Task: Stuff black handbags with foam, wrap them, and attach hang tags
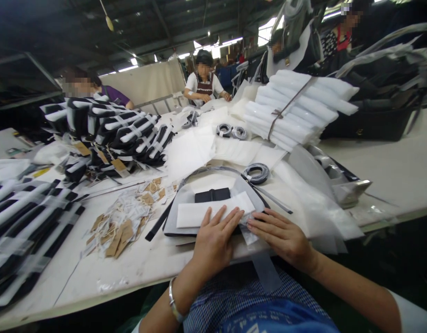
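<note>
A handbag with dark edging lies flat at the table's front edge, its light grey wrap covering the front and its strap arching behind. Across it rests a white foam strip, just below a black flap tab. My left hand lies on the strip with fingers stretched out. Beside it, my right hand is laid flat over the bag's right side, fingers extended. Under the right fingertips a clear plastic film hangs toward the table edge.
Paper tags with strings are heaped at left, near stacked wrapped black pieces. Coiled straps lie behind the bag. A tied bundle of white foam rolls and plastic sheets sit at right. Co-workers are across the table.
</note>
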A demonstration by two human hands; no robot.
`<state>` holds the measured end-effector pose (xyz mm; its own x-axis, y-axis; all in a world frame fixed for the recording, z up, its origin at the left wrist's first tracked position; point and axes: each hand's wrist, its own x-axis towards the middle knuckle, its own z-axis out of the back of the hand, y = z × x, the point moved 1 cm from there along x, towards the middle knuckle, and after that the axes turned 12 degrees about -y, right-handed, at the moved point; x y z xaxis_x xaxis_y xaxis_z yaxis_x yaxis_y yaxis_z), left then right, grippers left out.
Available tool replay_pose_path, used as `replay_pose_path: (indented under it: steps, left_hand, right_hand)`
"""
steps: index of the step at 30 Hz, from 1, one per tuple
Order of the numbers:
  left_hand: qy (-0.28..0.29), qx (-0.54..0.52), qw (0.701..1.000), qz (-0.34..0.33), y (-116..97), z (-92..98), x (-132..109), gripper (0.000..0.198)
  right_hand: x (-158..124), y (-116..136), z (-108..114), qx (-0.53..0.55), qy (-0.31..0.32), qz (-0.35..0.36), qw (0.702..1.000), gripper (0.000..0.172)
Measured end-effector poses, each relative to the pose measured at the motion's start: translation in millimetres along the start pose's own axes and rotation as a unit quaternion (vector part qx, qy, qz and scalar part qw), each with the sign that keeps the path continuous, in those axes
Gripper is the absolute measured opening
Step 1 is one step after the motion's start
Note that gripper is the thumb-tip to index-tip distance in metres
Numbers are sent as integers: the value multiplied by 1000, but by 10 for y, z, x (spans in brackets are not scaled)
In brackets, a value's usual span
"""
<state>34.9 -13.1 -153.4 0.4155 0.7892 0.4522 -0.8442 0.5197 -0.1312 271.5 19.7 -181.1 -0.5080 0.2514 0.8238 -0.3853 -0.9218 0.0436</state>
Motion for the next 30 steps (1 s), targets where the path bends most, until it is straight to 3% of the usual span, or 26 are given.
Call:
replay_pose_path:
  steps: [2, 4, 7, 10, 25, 30]
  left_hand:
    - [-3, -45, 999, 28, -56, 58, 32, 78]
    - [-23, -62, 996, 59, -109, 72, 66, 66]
    - [-83, -56, 991, 92, -160, 4, 101, 43]
    - [-138, -35, 986, 88, -169, -102, 103, 33]
    - [-196, 43, 980, 10, -102, -256, 45, 38]
    - [-191, 50, 980, 3, -94, -276, 26, 40]
  right_hand:
    - [-26, 17, 3, -1, -2, 5, 1000, 40]
    - [-28, 21, 8, -1, -3, 7, 1000, 38]
    - [-27, 12, 9, -5, 0, 14, 1000, 38]
    - [-42, 0, 11, -16, 5, 19, 1000, 39]
    - [-27, 17, 13, 0, 3, -7, 1000, 46]
    - [-281, 78, 208, 14, 32, -4, 999, 49]
